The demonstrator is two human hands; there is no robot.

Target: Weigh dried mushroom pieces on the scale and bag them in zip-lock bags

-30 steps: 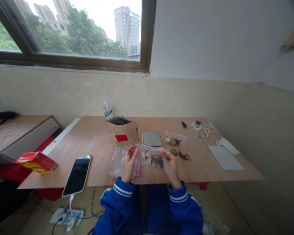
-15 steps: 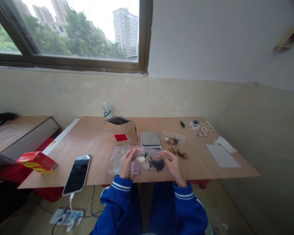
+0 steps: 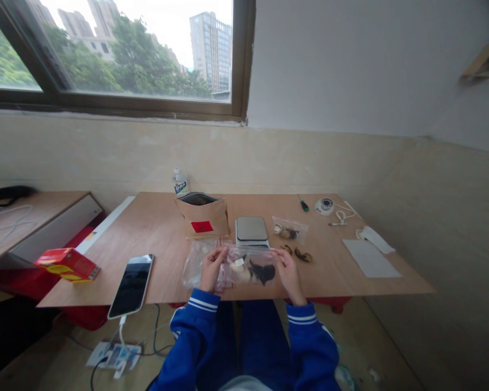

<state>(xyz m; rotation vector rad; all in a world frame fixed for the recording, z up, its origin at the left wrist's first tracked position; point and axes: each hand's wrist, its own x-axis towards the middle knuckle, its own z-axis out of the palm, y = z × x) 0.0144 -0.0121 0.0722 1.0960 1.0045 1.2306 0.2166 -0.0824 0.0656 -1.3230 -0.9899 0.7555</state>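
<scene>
Between my two hands is a clear zip bag (image 3: 250, 267) with dark and pale dried pieces and a small white label inside. My left hand (image 3: 213, 267) pinches its upper left corner, and my right hand (image 3: 287, 271) pinches the upper right corner. Just behind the bag sits a digital scale (image 3: 251, 229) with a bare metal plate. Flat clear plastic bags (image 3: 193, 266) lie beside my left hand. A second filled zip bag (image 3: 289, 231) rests right of the scale, with loose brown dried pieces (image 3: 303, 256) in front of it.
A brown paper pouch (image 3: 204, 217) stands open at the top, a bottle (image 3: 180, 183) behind it. On the left are a phone (image 3: 131, 286) overhanging the front edge and a red box (image 3: 68, 264). A screwdriver (image 3: 304, 206), a white dome camera (image 3: 324, 206) and a white sheet (image 3: 370, 259) lie right.
The bag held by both hands is stretched flatter, its top edge straighter. My hands have barely shifted, and the whole view has moved slightly.
</scene>
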